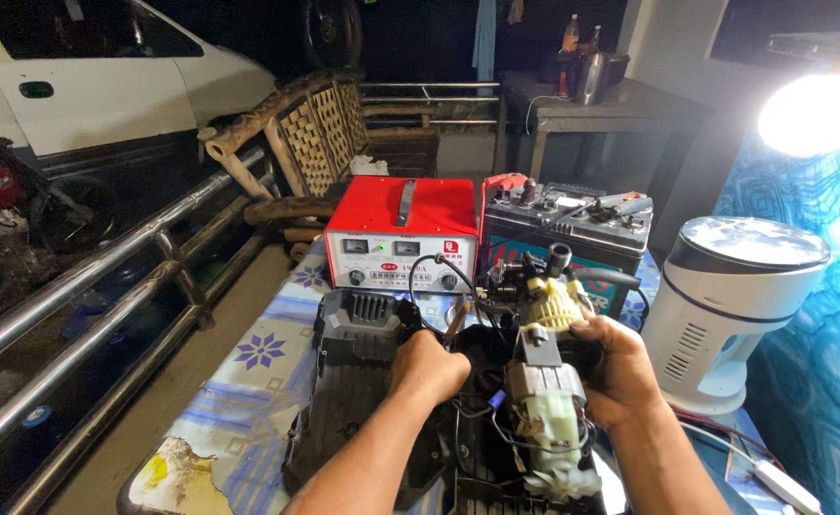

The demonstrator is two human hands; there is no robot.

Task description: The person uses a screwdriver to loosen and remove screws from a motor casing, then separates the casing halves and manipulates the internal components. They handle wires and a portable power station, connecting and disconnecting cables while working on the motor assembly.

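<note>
My right hand (620, 367) grips an electric motor assembly (549, 381) with a pale yellow fan wheel (553, 303) on top and a grey metal body, held above a black plastic housing (358, 381). My left hand (427, 367) is closed around a thin tool with a brown handle (455, 322), its tip pointing up toward the motor's wiring. Black wires run from the motor down into the housing.
A red box-shaped charger with two meters and knobs (401, 234) stands behind the housing, beside a black battery (568, 224) with clamps. A white round appliance (730, 300) sits at right. Metal railing (105, 286) runs along the left; the patterned tablecloth (258, 353) is torn at the near corner.
</note>
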